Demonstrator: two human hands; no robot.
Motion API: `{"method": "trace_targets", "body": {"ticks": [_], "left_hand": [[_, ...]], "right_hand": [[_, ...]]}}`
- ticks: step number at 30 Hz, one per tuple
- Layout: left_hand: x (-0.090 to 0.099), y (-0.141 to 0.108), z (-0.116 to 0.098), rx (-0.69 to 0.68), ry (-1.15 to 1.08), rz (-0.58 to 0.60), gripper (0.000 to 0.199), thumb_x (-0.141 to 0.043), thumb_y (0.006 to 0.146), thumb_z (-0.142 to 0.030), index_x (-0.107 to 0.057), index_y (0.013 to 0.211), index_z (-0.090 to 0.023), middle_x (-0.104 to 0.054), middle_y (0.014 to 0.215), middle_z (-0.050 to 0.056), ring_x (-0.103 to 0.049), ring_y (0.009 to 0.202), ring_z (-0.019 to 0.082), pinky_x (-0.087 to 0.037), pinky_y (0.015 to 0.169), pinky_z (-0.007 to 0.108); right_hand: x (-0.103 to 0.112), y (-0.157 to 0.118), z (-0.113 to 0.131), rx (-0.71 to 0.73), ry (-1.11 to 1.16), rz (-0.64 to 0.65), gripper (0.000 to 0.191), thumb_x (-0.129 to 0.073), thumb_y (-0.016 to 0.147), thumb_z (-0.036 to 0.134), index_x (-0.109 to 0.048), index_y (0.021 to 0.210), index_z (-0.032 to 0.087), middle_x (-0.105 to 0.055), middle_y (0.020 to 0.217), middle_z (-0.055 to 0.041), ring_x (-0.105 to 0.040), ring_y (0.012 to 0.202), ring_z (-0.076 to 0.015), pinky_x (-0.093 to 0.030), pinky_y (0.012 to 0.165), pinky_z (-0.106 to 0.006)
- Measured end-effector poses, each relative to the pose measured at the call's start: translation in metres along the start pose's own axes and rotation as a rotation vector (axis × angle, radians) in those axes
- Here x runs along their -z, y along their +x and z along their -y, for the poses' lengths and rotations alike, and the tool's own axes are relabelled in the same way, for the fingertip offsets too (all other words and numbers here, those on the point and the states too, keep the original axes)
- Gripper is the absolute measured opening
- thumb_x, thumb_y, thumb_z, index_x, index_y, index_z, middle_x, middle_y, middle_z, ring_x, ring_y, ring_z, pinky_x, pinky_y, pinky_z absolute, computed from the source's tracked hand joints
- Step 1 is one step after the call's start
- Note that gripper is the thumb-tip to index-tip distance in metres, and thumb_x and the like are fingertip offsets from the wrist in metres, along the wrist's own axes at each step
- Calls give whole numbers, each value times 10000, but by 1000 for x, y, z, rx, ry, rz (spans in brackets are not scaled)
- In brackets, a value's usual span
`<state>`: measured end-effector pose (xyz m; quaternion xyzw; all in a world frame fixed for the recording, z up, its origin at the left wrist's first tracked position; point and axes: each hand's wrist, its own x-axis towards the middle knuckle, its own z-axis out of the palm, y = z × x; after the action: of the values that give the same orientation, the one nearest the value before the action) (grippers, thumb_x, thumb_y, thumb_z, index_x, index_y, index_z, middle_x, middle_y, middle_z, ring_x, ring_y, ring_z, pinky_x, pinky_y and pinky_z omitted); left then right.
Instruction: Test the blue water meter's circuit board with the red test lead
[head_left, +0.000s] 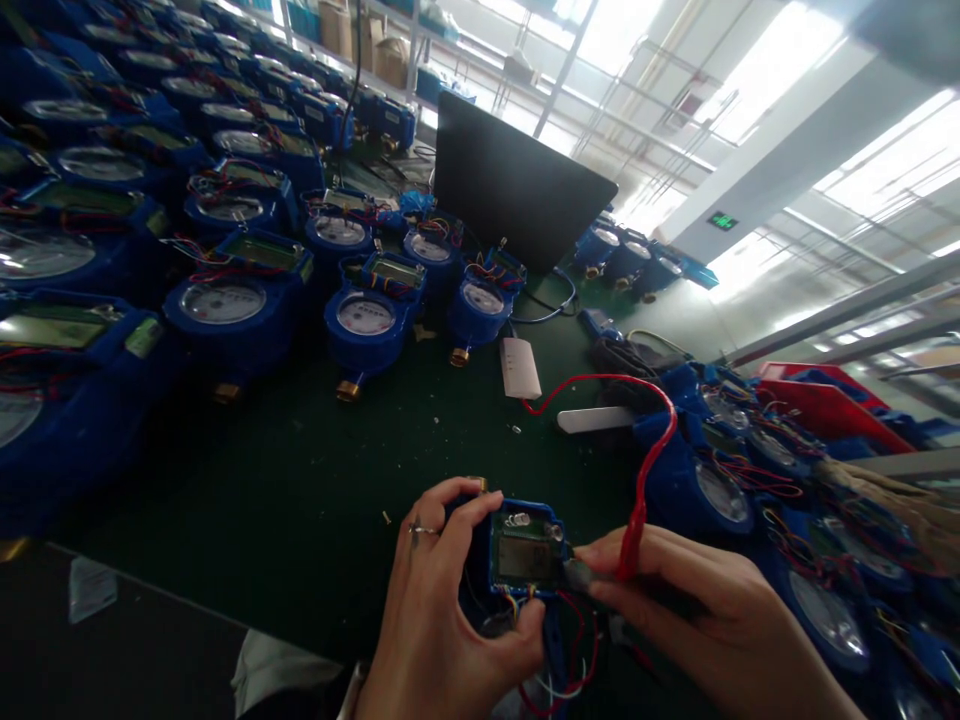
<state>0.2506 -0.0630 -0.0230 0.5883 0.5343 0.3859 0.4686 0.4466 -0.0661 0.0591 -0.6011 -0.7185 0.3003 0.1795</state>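
Observation:
My left hand (450, 590) is closed around a blue water meter (555, 640) at the table's front. Its square housing faces up, showing a small grey display (525, 557), a circuit board and thin coloured wires (581, 640). The meter's round dial is mostly hidden under my left hand. Pinched in my right hand (697, 590) is a small grey rounded piece (577, 574), held against or very close to the housing's right side. A thick red cable (664, 430) runs from a white box (519, 367) to my right hand.
Rows of blue water meters (367, 315) stand on the dark green table (300, 500) at the left and back. More meters (720, 490) lie at the right, beside a flat pale strip (595, 419). Behind stand a dark laptop screen (517, 180) and a red bin (832, 405).

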Motion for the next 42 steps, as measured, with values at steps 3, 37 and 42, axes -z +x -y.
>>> {"method": "trace_targets", "body": {"ticks": [3, 37, 42], "left_hand": [[1, 0, -1, 2, -17, 11, 553, -655, 644, -199, -576, 1182, -300, -507, 1304, 48, -500, 1203, 300, -466, 986, 514], [5, 2, 7, -86, 69, 68, 566, -702, 688, -191, -527, 1221, -266, -482, 1321, 98, -503, 1220, 325, -485, 993, 542], [6, 2, 8, -86, 72, 83, 573, -705, 695, -193, -511, 1227, -278, -463, 1329, 88, -490, 1231, 319, -478, 1004, 542]], "right_hand": [[0, -5, -4, -52, -8, 29, 69, -661, 893, 248, -730, 891, 241, -749, 867, 1, -713, 739, -149, -576, 653, -181], [-5, 4, 8, -13, -27, -56, 108, -654, 854, 248, -724, 783, 207, -732, 731, -7, -692, 601, -155, -558, 539, -199], [-5, 5, 8, -8, -23, -71, 92, -664, 841, 238, -720, 775, 204, -733, 727, -2, -693, 593, -150, -555, 534, -192]]}}
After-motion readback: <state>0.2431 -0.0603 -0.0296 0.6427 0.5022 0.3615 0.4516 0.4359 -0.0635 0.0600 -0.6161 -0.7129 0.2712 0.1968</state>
